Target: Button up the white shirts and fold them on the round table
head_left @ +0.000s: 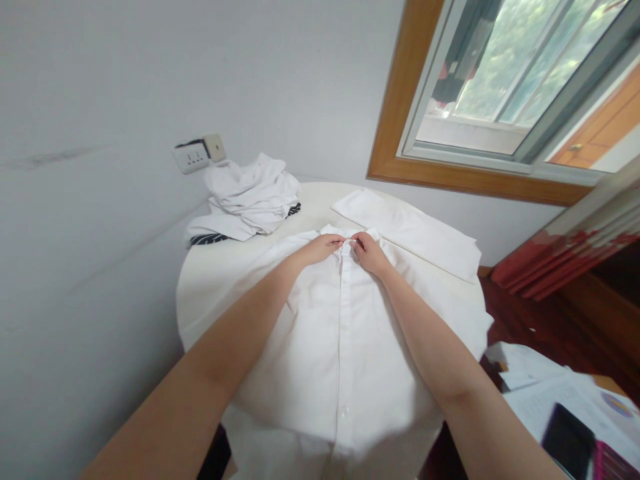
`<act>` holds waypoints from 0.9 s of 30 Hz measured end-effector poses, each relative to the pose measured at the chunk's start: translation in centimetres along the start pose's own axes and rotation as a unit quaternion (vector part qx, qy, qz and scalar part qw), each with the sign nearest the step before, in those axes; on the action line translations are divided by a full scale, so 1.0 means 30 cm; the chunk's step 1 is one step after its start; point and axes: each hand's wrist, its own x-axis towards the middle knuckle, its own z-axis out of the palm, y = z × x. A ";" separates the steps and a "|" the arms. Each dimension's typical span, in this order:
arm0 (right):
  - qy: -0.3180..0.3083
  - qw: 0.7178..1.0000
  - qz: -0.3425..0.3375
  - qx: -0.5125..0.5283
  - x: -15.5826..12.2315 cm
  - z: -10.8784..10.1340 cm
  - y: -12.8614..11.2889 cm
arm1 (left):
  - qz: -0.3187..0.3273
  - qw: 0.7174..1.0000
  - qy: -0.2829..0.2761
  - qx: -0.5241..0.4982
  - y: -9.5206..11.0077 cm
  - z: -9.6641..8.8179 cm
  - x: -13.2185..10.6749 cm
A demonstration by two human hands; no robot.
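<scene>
- Shirt [315,347] — front up, spread over the table [315,195]
- Left hand [323,248], right hand [368,252] — fingers pinching the shirt's collar [347,249]
- Pile [253,197] beyond shirt, left
- Folded cloth [415,230] beyond shirt, right

This looks like a room in a home. A white shirt with buttons [310,333] lies on a round white table [320,193]. A big glass window [525,53] has a brown wooden frame [401,87], and dark clothes [465,50] hang behind it. A red-and-white cloth curtain [540,260] hangs near a dark red wooden floor [517,317].
</scene>
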 end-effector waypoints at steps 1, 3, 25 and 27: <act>0.000 1.000 0.002 0.013 0.002 0.000 0.003 | -0.008 1.000 -0.002 -0.012 0.005 -0.006 -0.002; 0.005 0.999 0.003 0.038 0.006 -0.002 0.007 | -0.019 1.000 0.006 -0.018 0.013 -0.014 -0.004; -0.084 0.918 0.114 0.369 0.000 -0.037 0.013 | -0.040 0.996 -0.006 -0.079 0.006 -0.022 -0.013; -0.084 0.910 0.123 0.388 -0.001 -0.041 0.008 | -0.032 0.996 -0.019 -0.078 0.011 -0.024 -0.012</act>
